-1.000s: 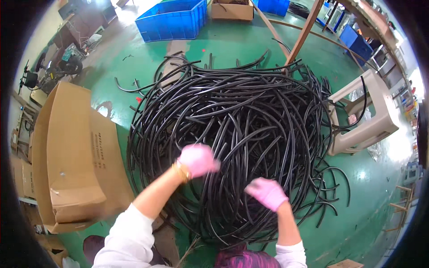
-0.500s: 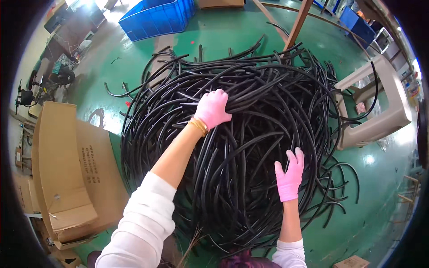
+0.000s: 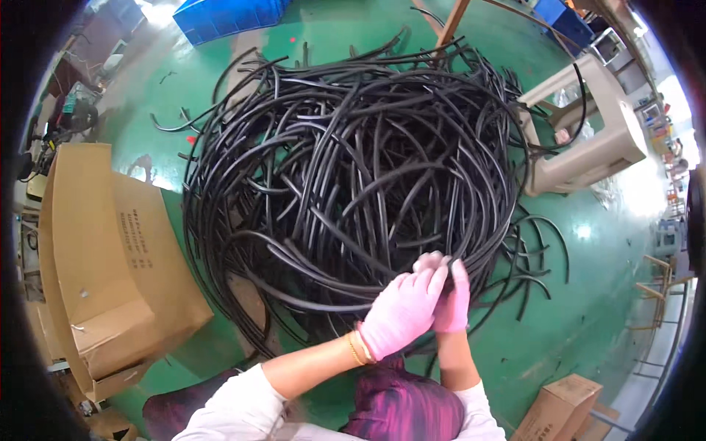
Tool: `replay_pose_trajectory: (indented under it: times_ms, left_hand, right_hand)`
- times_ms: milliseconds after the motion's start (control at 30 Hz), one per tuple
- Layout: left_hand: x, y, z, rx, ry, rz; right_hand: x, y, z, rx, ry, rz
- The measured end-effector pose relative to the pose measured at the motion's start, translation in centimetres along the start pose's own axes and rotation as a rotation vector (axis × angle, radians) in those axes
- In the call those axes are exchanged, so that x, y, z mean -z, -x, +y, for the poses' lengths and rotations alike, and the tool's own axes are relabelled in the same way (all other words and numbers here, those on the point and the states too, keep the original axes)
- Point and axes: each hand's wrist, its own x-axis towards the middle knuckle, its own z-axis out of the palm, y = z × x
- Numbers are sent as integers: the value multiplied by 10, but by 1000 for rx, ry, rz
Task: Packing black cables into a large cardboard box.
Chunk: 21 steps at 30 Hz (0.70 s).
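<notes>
Two pink-gloved hands meet over the near right side of a heap of black tubes.
The heap lies on the green floor, between the cardboard box and the beige stool; the left hand and right hand come together at the fingertips, with dark lengths running up to them; I cannot tell whether either is closed on a tube, since gloves and fingers hide it; the tubes look smooth, springy and hardly fragile, each probably light but heavy bunched, apt to slide and snag; best gripped as a small bundle, near loose ends, with both hands.
</notes>
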Motion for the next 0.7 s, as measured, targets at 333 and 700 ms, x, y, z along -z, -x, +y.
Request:
replay_pose_trajectory:
  times_ms: [333,700]
  left_hand:
    - [5,65,-68,13,-203,-434]
    - [54,74,-35,-111,202,23]
  right_hand:
    - [12,19,28,-13,-209,74]
    - [-68,126,-259,969,569,90]
